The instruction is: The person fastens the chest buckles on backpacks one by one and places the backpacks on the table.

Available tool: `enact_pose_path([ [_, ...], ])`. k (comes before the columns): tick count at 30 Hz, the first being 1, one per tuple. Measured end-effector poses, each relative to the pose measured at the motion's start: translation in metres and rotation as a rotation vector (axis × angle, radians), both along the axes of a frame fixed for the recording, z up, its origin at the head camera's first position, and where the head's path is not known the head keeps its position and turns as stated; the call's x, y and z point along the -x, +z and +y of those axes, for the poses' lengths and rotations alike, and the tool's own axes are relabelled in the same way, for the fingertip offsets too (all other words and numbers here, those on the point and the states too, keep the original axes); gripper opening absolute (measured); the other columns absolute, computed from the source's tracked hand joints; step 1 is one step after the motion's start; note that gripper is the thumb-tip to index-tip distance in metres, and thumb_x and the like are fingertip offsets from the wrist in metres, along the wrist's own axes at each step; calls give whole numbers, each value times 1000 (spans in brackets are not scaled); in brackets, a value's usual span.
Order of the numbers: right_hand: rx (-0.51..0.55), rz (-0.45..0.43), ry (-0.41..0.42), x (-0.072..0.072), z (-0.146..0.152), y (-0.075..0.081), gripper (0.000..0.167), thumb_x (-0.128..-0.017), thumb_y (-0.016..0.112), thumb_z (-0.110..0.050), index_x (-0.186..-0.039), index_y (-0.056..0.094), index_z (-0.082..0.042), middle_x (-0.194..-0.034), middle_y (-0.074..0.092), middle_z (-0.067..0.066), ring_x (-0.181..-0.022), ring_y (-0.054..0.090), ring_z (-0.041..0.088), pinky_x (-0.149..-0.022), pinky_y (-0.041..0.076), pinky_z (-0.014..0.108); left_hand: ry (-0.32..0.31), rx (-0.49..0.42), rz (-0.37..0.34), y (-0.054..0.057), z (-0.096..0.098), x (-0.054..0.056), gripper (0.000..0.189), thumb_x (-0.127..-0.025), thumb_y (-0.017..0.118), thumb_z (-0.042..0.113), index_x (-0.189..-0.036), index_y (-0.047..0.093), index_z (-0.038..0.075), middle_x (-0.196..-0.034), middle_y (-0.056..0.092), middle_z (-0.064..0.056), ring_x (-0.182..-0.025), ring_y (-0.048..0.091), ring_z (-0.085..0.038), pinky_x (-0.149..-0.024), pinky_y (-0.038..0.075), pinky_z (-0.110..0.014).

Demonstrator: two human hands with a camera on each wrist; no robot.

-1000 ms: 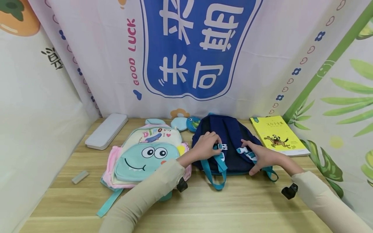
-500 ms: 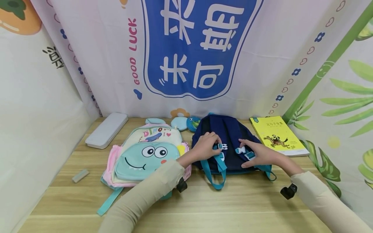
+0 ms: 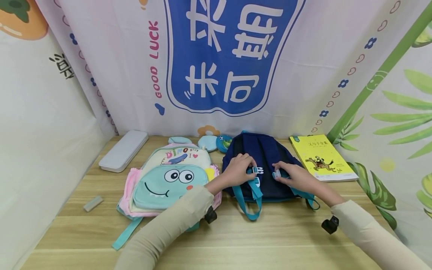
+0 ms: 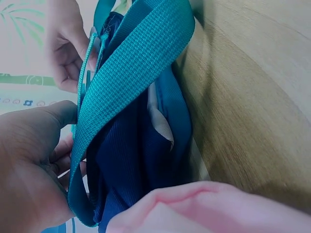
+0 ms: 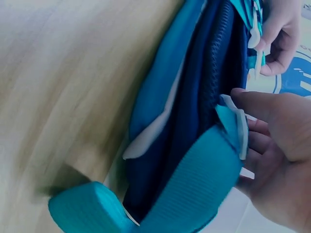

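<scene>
A navy backpack (image 3: 275, 193) lies on the table with its shoulder straps facing up. My left hand (image 3: 237, 170) pinches the white pronged buckle half (image 3: 259, 170) on the left strap. On the other strap, a pale buckle half (image 3: 276, 174) sits between the thumb and fingers of my right hand (image 3: 295, 177). The two buckle halves are apart. A loop of teal webbing (image 3: 251, 215) hangs over the bag's near edge and crosses in front of my left hand (image 4: 29, 165) in the left wrist view. Teal webbing (image 5: 194, 179) also runs below my right hand (image 5: 282, 145) in the right wrist view.
Left of the navy bag lies a pink and mint dinosaur backpack (image 3: 155, 195), partly under my left sleeve. A yellow book (image 3: 318, 155) is at the right, a white case (image 3: 123, 152) at the back left. A small grey block (image 3: 93, 203) lies near the left edge.
My right hand has moved slightly left, and its spread thumb and fingers have closed onto the right strap's buckle half. The left hand stays where it was on its buckle half.
</scene>
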State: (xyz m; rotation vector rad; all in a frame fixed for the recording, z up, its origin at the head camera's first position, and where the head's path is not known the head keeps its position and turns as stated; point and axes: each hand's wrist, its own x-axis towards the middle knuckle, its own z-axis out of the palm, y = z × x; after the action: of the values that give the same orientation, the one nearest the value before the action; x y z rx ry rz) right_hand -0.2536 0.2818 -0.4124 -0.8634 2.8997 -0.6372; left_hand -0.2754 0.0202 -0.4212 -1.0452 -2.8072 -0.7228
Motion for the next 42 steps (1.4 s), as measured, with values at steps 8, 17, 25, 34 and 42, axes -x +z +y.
enact_pose_path([
  [8,-71,131,-22,-2,-8,-9,34,-92,77,-19,-123,68,-7,-125,72,12,-114,69,32,-91,57,47,7,0,0,-2,1,-1,22,-97,69,31,-112,67,15,-106,59,-1,-95,48,-16,-84,41,-28],
  [17,-105,303,48,-6,-14,-15,30,-86,80,-7,-115,74,-3,-118,74,15,-110,70,33,-96,54,52,16,5,3,-4,2,0,22,-97,69,31,-112,67,15,-107,60,-1,-95,48,-16,-85,42,-29],
  [25,-105,435,105,-5,-12,-22,26,-82,83,-4,-107,77,-4,-111,76,13,-106,71,31,-97,52,53,21,27,-6,-2,2,-3,24,-98,68,31,-115,66,14,-116,58,-4,-102,49,-20,-91,44,-34],
  [34,-69,543,164,-3,-8,-24,25,-85,79,-1,-109,77,-2,-100,70,9,-88,65,23,-77,55,39,36,49,-17,1,2,-5,23,-100,66,33,-116,65,16,-122,56,-3,-107,47,-21,-101,41,-41],
  [42,-65,581,132,-5,-6,-19,26,-86,77,1,-113,77,-3,-102,68,10,-90,63,24,-76,54,39,30,20,-33,0,2,-5,23,-101,65,33,-116,63,17,-122,54,-1,-111,45,-20,-109,35,-44],
])
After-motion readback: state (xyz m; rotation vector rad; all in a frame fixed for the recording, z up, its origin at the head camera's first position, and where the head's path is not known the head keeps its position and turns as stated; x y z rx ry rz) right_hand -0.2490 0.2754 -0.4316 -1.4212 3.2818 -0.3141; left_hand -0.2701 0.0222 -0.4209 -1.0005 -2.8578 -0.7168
